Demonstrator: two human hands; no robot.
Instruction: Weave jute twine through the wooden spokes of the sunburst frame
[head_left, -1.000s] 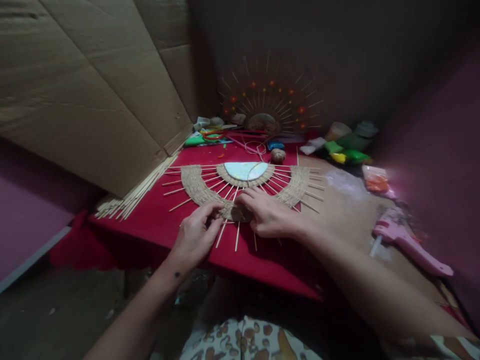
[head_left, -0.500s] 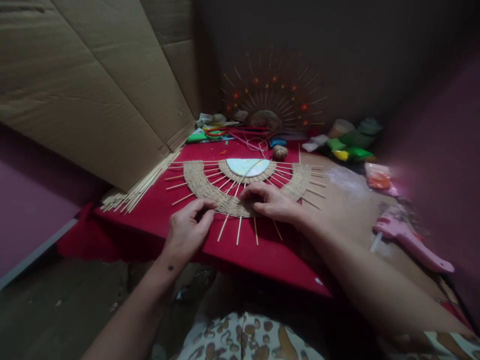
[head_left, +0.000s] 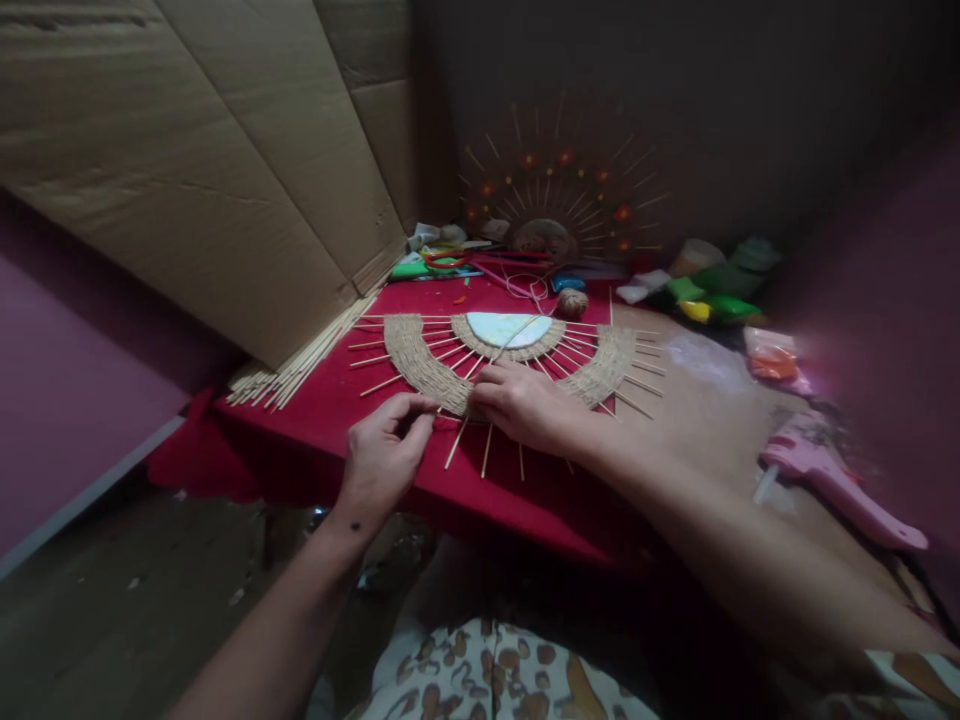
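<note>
Straw-coloured cord makes up the woven band [head_left: 427, 375], a half ring lying flat on the red cloth [head_left: 322, 402] directly ahead of the hands that I watch through the head camera. Its long axis runs left to right, the straight side facing away from me and the curve bulging toward me. Thin sticks [head_left: 381, 385] fan outward through it, and a pale half-disc [head_left: 506, 328] sits midway along the straight side, beyond the fingers.

For me, everything hangs on the nearest stretch of the curve, where both hands meet the weave. The left hand [head_left: 384, 445] comes in from the left at the outer edge, thumb and forefinger drawn close together; I cannot tell whether they pinch a strand. The right hand [head_left: 532, 405] is nearer, lying over the band with its fingers bunched and pointing left. It hides part of the weave, so I cannot say what its fingertips grip. A short piece of band shows between the two. Loose cord [head_left: 517, 336] crosses the half-disc toward the right hand, and a ball of twine [head_left: 572, 303] rests past the straight side.
</note>
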